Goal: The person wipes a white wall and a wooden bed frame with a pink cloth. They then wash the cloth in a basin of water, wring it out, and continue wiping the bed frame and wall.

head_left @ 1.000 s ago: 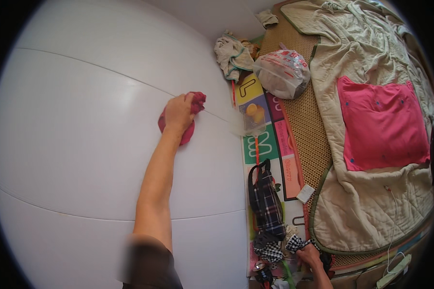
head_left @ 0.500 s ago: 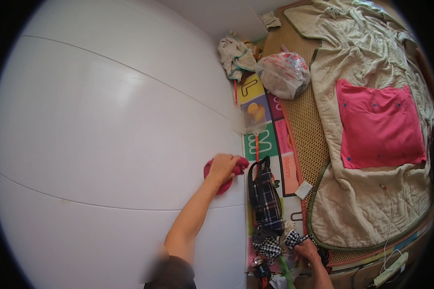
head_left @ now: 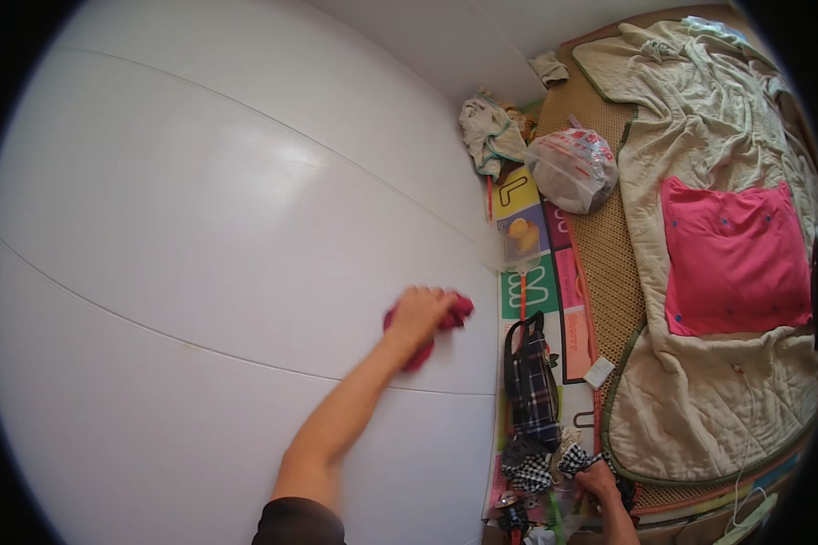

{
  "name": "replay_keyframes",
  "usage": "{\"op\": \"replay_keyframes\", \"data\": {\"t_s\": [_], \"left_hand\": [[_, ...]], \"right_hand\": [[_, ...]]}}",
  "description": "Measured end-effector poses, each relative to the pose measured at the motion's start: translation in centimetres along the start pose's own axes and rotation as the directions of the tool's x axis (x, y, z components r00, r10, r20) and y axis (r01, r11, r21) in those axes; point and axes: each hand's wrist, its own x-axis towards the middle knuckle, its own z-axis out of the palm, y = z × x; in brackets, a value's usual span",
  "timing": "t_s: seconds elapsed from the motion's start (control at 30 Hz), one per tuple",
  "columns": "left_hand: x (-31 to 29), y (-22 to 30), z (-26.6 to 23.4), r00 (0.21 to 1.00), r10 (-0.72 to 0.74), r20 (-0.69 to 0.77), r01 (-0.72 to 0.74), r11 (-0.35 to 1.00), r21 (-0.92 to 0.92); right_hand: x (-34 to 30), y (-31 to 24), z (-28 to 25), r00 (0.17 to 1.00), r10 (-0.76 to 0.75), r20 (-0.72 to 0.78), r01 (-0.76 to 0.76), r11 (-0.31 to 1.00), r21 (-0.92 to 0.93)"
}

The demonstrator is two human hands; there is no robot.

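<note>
My left hand [head_left: 418,315] is closed on a crumpled dark pink cloth [head_left: 457,312] and presses it against a large white panelled surface [head_left: 200,300]. Folds of the cloth stick out on both sides of the fingers. At the lower right, my right hand [head_left: 598,480] is beside a black-and-white checked cloth [head_left: 529,472] in a heap of small items. Its fingers point down and are partly hidden, so whether it grips anything is unclear. Just beyond that heap lies a dark plaid bag [head_left: 532,386] with black handles.
A colourful printed mat [head_left: 521,204] runs along the white surface. On it and the woven mat [head_left: 600,245] are a filled plastic bag [head_left: 573,173], a bundled pale cloth [head_left: 493,132] and a small white box [head_left: 599,372]. Farther right lie a beige quilt [head_left: 700,400] and a pink cushion [head_left: 736,259].
The view has shifted, so the mats and bedding appear farther right. My left hand has slid the pink cloth leftward over the white surface, away from the printed mat. My right hand stays by the checked cloth.
</note>
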Motion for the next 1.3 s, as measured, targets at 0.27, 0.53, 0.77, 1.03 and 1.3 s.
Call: {"op": "replay_keyframes", "data": {"t_s": [0.27,0.53,0.77,1.03,1.3], "left_hand": [[0.2,-18.9,-25.4,0.815,-0.178,-0.551,0.45,0.794,0.409],[-11.6,-24.1,-44.9,0.425,-0.271,-0.864,0.905,0.163,0.393],[-6.1,-24.1,-39.9,0.582,-0.381,-0.719,0.807,0.382,0.451],[2.6,-19.9,-25.0,0.812,-0.306,-0.497,0.542,0.711,0.447],[2.3,-12.0,-16.9,0.921,-0.139,-0.364,0.235,0.943,0.236]], "right_hand": [[0.9,0.5,0.0,1.0,0.011,0.02,-0.011,1.0,-0.005],[-0.5,-0.7,-0.3,0.996,-0.018,-0.092,0.01,0.996,-0.092],[-0.6,-0.9,-0.3,0.998,0.013,-0.068,-0.018,0.997,-0.075],[2.8,2.8,1.1,0.994,-0.032,-0.104,0.025,0.997,-0.067],[0.0,0.3,0.1,0.994,-0.039,-0.102,0.032,0.997,-0.071]]}}
